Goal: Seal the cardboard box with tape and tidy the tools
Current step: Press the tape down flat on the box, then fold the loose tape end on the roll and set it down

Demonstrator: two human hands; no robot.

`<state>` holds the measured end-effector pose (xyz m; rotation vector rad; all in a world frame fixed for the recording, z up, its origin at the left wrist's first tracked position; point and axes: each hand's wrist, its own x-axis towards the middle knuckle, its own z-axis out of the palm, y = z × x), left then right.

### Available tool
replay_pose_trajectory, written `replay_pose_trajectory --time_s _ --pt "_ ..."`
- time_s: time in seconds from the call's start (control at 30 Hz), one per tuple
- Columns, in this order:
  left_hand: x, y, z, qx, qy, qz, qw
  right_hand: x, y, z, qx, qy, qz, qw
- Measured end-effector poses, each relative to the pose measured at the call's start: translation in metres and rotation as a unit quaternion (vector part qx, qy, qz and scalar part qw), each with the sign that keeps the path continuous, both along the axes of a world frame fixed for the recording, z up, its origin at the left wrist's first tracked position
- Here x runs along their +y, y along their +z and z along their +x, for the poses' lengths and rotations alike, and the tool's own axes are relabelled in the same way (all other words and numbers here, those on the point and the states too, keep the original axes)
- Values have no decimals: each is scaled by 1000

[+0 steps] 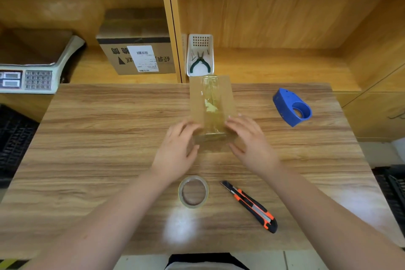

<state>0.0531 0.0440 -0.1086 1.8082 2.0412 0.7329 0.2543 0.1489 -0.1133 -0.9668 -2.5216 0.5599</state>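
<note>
A narrow cardboard box [198, 98] lies lengthwise on the wooden table [98, 127], with clear tape running down its top seam and over the near end. My left hand [177, 153] rests against the box's near left corner, and my right hand [249, 140] presses on the near right corner; both grip the box from the sides. A roll of clear tape [193, 191] lies just in front of my hands. Right of the roll lies an orange and black utility knife [252, 206]. A blue tape dispenser [291, 107] sits at the right of the table.
A white basket [210, 39] holding green-handled pliers [199, 62] stands on the shelf behind the box. A larger labelled carton [135, 50] and a weighing scale [32, 68] sit at the back left. Black crates flank the table on both sides.
</note>
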Motion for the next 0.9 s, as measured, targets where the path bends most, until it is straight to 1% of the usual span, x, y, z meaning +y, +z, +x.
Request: replay_pose_trajectory --time_s 0.07,0.1,0.17,0.23,0.3,0.4,0.5,0.57,0.6,0.67,0.7,0.77,0.83,0.9 --pt "-28 -22 7 -63 18 9 998 -25 -19 12 50 -18 -16 998" --pt "-39 -35 13 -82 18 -14 996 -38 -30 16 59 -33 -44 997" --pt "-55 -60 27 -108 20 -102 989 -61 -57 19 47 -72 -129 988" --pt "-66 -81 41 -115 11 -194 974 -75 -83 18 7 -93 -211 973" --pt "-73 -95 50 -78 -12 -244 967 -85 -101 15 -41 -79 -270 959" --pt "-74 -103 56 3 -52 -302 952 -99 -116 6 -89 -56 -325 940" --pt "-70 -99 66 56 -50 -303 950 -106 -122 -6 -39 -97 -388 916" --pt "-67 -99 67 44 -29 -275 960 -104 -123 -11 -1 -130 -411 902" --pt "-65 -99 66 7 -6 -250 968 -101 -122 -11 15 -138 -409 902" --pt "-62 -93 64 -121 43 -200 971 -92 -115 -9 34 -130 -391 910" --pt "-61 -88 63 -181 66 -181 964 -87 -109 -8 38 -116 -389 913" --pt "-57 -77 62 -276 103 -163 942 -78 -98 -4 55 -83 -402 910" --pt "-52 -66 62 -342 122 -146 920 -72 -86 -1 86 -70 -417 902" --pt "-48 -56 64 -402 126 -122 899 -71 -75 2 115 -71 -393 910"
